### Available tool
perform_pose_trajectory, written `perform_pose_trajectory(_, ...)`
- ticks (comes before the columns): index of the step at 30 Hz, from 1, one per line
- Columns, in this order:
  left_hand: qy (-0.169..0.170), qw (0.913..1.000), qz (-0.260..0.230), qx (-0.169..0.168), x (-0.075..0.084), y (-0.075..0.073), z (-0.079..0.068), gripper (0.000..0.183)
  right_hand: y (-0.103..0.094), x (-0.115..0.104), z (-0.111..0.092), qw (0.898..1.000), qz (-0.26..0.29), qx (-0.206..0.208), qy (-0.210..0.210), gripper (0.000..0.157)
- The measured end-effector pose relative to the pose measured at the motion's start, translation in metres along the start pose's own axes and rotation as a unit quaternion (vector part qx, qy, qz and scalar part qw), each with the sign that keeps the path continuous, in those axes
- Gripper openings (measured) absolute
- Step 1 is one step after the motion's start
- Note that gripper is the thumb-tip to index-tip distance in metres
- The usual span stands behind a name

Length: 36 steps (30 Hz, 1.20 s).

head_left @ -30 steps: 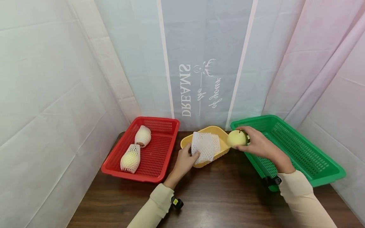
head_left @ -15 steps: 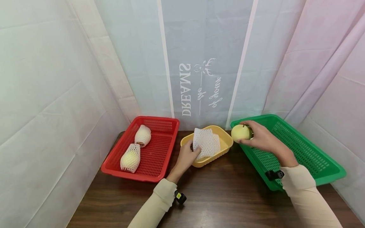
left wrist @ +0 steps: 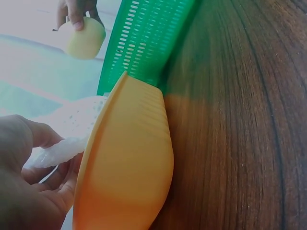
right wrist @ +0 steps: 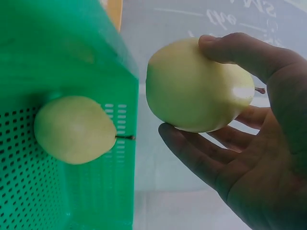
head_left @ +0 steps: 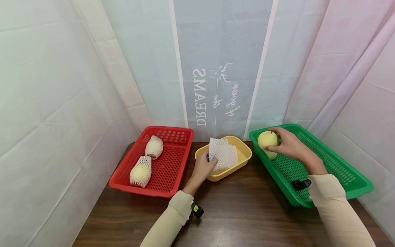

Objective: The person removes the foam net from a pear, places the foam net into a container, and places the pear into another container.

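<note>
Over the left end of the green basket (head_left: pixel 331 163), my right hand (head_left: pixel 291 145) grips a pale yellow pear (head_left: pixel 267 139) by its sides. Its brown stem shows in the right wrist view, where a second pear (right wrist: pixel 74 129) lies in the basket below. My left hand (head_left: pixel 202 168) pinches a white foam net sleeve (head_left: pixel 219 151) at the left side of the yellow basket (head_left: pixel 228 173). More white foam netting (head_left: pixel 234 156) lies behind it in that basket. From the left wrist, thumb and fingers are seen curled on the flattened net (left wrist: pixel 62 151).
At the left stands a red basket (head_left: pixel 168 171) holding two net-wrapped pears, one farther back (head_left: pixel 154 146) and one nearer (head_left: pixel 141 172). All the baskets rest on a dark wooden table (head_left: pixel 240 212), with a printed curtain (head_left: pixel 222 41) behind.
My right hand has moved right with the pear, from beside the yellow basket to over the green one. The left hand has shifted slightly, still holding the net sleeve.
</note>
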<state>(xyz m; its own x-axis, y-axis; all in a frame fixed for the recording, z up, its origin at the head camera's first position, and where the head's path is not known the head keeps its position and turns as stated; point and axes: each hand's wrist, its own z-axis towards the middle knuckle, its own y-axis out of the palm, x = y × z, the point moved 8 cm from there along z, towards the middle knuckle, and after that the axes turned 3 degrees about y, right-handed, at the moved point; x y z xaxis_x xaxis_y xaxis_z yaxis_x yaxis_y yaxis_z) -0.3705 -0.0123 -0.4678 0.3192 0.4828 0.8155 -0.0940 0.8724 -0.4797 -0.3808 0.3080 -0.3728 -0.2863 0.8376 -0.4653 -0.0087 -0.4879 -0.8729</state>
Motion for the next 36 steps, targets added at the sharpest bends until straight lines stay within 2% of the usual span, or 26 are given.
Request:
perform_pose_trajectory(16, -0.020, 0.9997, 0.011, 0.004, -0.010, 0.003, 0.005, 0.047, -0.013, 0.036, 0.004, 0.998, 0.032, 0.016, 0.043, 0.090)
perform_pose_trajectory(23, -0.015, 0.9993, 0.032, 0.015, -0.007, 0.003, 0.006, 0.055, -0.020, 0.051, 0.007, 0.997, 0.029, 0.016, 0.063, 0.093)
perform_pose_trajectory(28, -0.027, 0.9987, 0.040, 0.016, -0.007, 0.004, 0.007, 0.066, -0.023, 0.061, 0.010, 0.997, 0.029, 0.018, 0.071, 0.091)
perform_pose_trajectory(36, -0.031, 0.9967, 0.073, 0.013, -0.009, 0.009, 0.012, 0.065, -0.022, 0.081, 0.010, 0.996, 0.022, 0.006, 0.091, 0.093)
